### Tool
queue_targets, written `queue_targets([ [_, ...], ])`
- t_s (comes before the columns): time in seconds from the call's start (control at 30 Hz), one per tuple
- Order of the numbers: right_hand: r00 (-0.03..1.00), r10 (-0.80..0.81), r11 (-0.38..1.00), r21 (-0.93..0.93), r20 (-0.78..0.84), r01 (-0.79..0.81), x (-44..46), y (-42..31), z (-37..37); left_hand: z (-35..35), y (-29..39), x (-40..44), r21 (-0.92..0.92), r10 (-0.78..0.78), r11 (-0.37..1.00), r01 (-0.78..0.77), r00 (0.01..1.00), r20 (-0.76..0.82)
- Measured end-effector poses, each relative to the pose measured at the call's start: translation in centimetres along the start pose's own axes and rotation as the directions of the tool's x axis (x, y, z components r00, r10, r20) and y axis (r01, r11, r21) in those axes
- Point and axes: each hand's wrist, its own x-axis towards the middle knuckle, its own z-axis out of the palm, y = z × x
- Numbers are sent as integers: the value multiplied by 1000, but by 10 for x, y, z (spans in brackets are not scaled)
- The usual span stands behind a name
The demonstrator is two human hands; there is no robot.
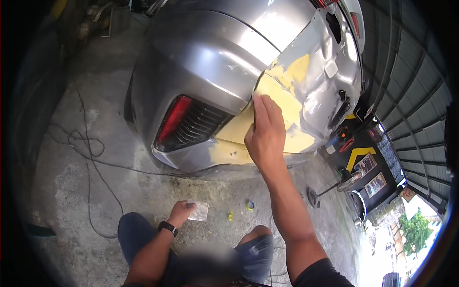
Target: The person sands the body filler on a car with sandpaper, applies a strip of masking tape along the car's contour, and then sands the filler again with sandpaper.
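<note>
- The left hand (180, 214) is pinching a pale square sheet (199, 211) above the concrete floor (138, 196); it is better to hold this level and away from the knees.
- The right hand (267, 131) lies against the yellow filler (292, 112), fingers close together; whether something is under them, I cannot tell. Flat fingers and even pressure should suit this surface.
- The filler covers the rear corner of the silver car (201, 55), beside the red-and-black lamp (191, 122); near its edges, a lighter touch seems wise.
</note>
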Motion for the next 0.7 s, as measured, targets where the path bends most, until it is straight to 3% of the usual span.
queue_targets([
  [0.17, 1000, 8, 1000, -20, 6, -8, -1, 1, -1, 3, -13, 8, -52, 20, 998, -19, 1000, 22],
  [0.23, 1000, -10, 999, -35, -4, 10, 2, 0, 1, 1, 3, -2, 55, -4, 998, 4, 1000, -2],
  [0.53, 1000, 8, 1000, -18, -20, -8, 8, 9, 4, 4, -17, 9, 45, 9, 999, -9, 1000, 0],
  [0.6, 984, -66, 996, -68, -163, 55, 32, 13, -1, 8, -16, 7, 14, 1, 1000, -1, 1000, 10],
  [0.7, 968, -49, 997, -73, -245, 32, 42, 17, -29, 4, 0, 0, -6, -34, 999, 35, 999, 22],
])
